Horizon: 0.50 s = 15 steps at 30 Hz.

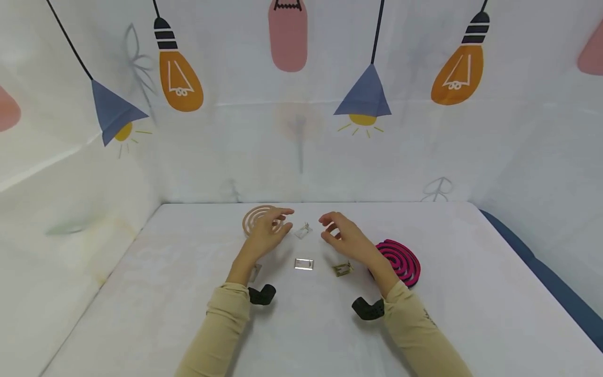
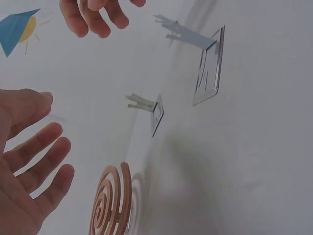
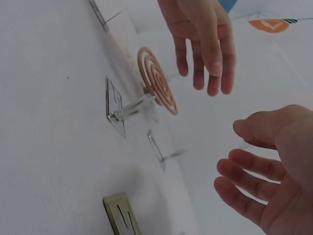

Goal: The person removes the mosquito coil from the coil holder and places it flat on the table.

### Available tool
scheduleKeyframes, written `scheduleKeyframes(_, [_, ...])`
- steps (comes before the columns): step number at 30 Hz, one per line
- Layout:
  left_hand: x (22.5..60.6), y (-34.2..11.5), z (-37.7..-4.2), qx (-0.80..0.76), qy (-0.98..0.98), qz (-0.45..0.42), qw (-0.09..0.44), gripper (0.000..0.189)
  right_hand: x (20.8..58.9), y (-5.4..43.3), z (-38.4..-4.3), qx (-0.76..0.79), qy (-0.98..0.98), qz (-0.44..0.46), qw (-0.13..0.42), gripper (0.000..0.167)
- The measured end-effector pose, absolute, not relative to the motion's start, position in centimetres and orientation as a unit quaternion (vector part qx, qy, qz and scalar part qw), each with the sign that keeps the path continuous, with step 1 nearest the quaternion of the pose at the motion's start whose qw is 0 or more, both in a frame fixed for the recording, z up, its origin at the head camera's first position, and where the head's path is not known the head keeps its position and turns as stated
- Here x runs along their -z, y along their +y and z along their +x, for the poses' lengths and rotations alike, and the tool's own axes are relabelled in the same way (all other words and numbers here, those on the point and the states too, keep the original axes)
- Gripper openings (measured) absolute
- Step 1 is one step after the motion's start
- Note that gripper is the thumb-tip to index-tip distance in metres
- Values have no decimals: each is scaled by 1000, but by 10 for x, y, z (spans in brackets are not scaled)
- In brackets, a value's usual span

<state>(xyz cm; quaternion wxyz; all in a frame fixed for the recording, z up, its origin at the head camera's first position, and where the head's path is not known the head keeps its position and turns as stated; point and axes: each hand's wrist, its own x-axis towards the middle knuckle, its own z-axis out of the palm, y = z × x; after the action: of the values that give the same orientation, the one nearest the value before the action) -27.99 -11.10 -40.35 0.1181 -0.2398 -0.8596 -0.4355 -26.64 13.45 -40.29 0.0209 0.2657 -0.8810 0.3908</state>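
My left hand (image 1: 266, 233) hovers over the table at the back left with its fingers loosely bent and holds nothing. Just behind it is a brown mosquito coil (image 1: 248, 219), partly hidden by the hand; the left wrist view shows the coil (image 2: 105, 200) raised off the surface. Across a gap, my right hand (image 1: 350, 238) hangs in the air, fingers also relaxed, with nothing in them. Between the hands lies a small silvery metal coil stand (image 1: 303, 231) with an upright prong. A second silvery stand (image 1: 303, 264) lies nearer, and a gold-toned one (image 1: 342, 269) sits below the right hand.
Beside the right forearm lies a pink-and-black mosquito coil (image 1: 409, 262). Another metal stand (image 1: 255, 272) is partly hidden by the left wrist. Black camera mounts (image 1: 262, 295) stick out from both wrists. A printed white curtain (image 1: 301, 152) closes off the back of the white table (image 1: 301, 335).
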Motion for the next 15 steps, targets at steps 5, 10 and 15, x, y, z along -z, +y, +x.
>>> scheduleKeyframes(5, [405, -128, -283, 421, -863, -234, 153, 31, 408, 118, -271, -406, -872, 275, 13, 36])
scheduleKeyframes(10, [407, -141, -284, 439, -862, -216, 132, 33, 411, 102, -275, -423, -861, 283, 3, 37])
scheduleKeyframes(15, [410, -147, -287, 440, -866, -200, 131, 36, 413, 93, -276, -432, -856, 285, 2, 36])
